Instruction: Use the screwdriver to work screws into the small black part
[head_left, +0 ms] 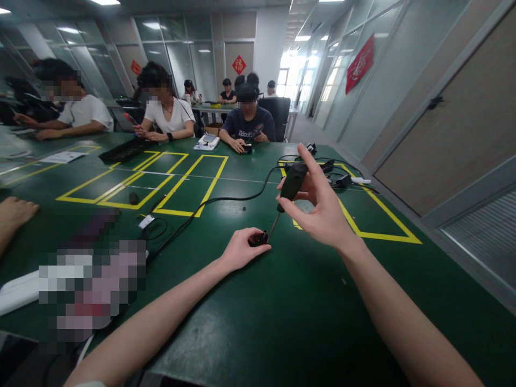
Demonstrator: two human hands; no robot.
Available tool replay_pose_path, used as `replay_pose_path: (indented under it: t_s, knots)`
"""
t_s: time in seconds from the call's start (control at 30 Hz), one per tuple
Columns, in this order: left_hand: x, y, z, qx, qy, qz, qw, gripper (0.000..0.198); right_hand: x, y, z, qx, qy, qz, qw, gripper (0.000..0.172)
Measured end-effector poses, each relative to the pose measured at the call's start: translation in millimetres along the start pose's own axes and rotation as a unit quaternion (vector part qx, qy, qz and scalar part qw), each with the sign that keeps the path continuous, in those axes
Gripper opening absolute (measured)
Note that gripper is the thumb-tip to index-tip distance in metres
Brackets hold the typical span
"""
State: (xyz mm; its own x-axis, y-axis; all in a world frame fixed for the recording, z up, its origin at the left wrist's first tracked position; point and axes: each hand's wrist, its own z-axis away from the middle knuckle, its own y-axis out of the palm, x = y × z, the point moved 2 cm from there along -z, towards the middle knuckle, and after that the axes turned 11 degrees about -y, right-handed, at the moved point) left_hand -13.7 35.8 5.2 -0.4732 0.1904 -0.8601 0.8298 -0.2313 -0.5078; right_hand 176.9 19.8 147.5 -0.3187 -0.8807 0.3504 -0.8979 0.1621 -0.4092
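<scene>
Head view: a person sits at a green table point(282, 306), both bare forearms stretched forward. Their left hand point(241, 250) rests on the tabletop, fingers curled closed around a small black part point(260, 238) and pinning it down. Their right hand point(322, 210) hovers just above and beyond the part, thumb and fingers wrapped around the dark handle of an electric screwdriver point(292, 183). Its thin bit slants down to meet the part's top. A black cable point(226, 200) curves from the screwdriver's handle away to the left of the part. Yellow tape rectangles point(189, 185) lie well beyond the part. Another person's hand point(14, 212) rests far left of it, and seated co-workers point(246, 122) face it from the far side.
</scene>
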Motion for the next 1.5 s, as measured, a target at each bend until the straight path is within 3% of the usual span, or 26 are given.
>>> replay_pose_path:
  t_s: [0.2, 0.33, 0.5, 0.63, 0.8, 0.93, 1.33, 1.5]
  knots:
    - [4.5, -7.5, -2.1, 0.057, -0.011, 0.040, 0.998, 0.050, -4.4, -0.4, 1.3, -0.012, 0.006, -0.005, 1.000, 0.088]
    - [8.9, -11.9, -5.0, 0.110, -0.015, 0.056, 0.992, 0.036, -10.0, -5.2, 0.8, -0.044, 0.000, 0.029, 0.999, 0.083]
    - [10.6, -7.0, -5.2, 0.055, -0.010, 0.056, 0.997, 0.033, -9.6, -14.3, -0.9, -0.084, 0.002, 0.034, 0.996, 0.084]
    - [8.0, -4.5, -3.3, 0.029, 0.005, 0.030, 0.999, 0.036, -6.2, -13.8, -0.8, -0.074, -0.002, 0.035, 0.997, 0.084]
    - [5.5, -7.1, -2.6, 0.051, 0.006, 0.025, 0.998, 0.045, -3.6, -7.7, 0.9, -0.047, -0.016, 0.045, 0.998, 0.082]
    - [5.5, -7.8, -3.5, 0.072, -0.010, 0.030, 0.997, 0.033, -3.0, -5.7, 1.7, -0.040, -0.023, 0.045, 0.998, 0.081]
    - [1.2, -8.9, -1.8, 0.064, -0.013, 0.034, 0.997, 0.031, 3.2, -1.5, 0.8, -0.022, -0.013, 0.027, 0.999, 0.076]
    - [3.1, -7.2, -3.0, 0.058, -0.019, 0.043, 0.997, 0.027, -2.4, -3.0, 0.4, -0.048, -0.012, 0.042, 0.998, 0.074]
